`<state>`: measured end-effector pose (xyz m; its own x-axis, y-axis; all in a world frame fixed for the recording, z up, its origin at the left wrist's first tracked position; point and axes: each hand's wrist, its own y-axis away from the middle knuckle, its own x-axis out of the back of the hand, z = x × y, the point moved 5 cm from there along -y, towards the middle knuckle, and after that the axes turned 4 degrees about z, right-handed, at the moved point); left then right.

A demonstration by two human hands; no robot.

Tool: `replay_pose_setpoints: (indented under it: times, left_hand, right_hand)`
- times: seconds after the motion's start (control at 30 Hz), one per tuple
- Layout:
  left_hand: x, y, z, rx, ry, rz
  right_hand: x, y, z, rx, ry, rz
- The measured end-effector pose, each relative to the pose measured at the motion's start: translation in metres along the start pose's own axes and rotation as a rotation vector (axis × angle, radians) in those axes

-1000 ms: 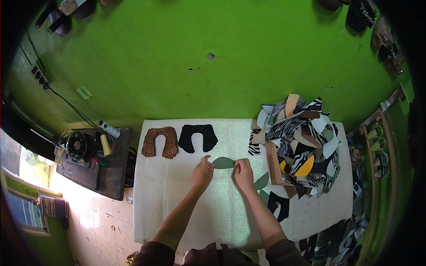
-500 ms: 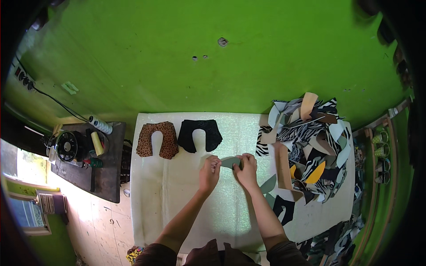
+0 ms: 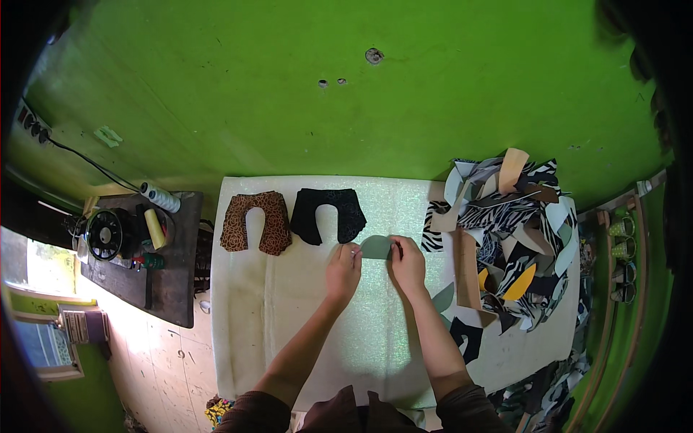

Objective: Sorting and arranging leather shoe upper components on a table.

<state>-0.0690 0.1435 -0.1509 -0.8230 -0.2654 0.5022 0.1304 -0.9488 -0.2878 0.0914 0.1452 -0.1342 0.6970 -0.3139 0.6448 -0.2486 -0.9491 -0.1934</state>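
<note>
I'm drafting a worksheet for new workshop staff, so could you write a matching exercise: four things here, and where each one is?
1. Half-round green piece
2. Brown patterned horseshoe shape
3. Scrap heap
4. Pale yellow cylinder

A. Toward the right end of the white table
B. On the dark side table
C. Between left hand and right hand
D. Near the white table's far left corner

Pairs: 1-C, 2-D, 3-A, 4-B

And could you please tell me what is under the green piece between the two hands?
Around the green piece, held by the left hand and right hand, the white tabletop shows; anything directly beneath is covered.
</note>
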Motion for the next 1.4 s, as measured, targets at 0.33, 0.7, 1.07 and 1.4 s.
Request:
replay_pose_setpoints:
  times: [0.33,0.7,1.07,1.4]
  left_hand:
    - [-0.007,-0.031,0.02,-0.111,-0.074,-0.093]
    - [-0.044,-0.076,0.041,-0.311,-0.309,-0.187]
    - [-0.051,-0.07,0.038,-0.391,-0.414,-0.22]
    - [-0.053,-0.054,0.044,-0.613,-0.71,-0.15]
  right_hand:
    - [0.011,-0.022,-0.01,0.102,0.079,0.081]
    - [0.001,-0.067,-0.019,0.265,0.314,0.126]
    - [-0.005,-0.067,0.002,0.198,0.211,0.093]
    - [-0.014,-0.042,-0.001,0.328,0.275,0.074]
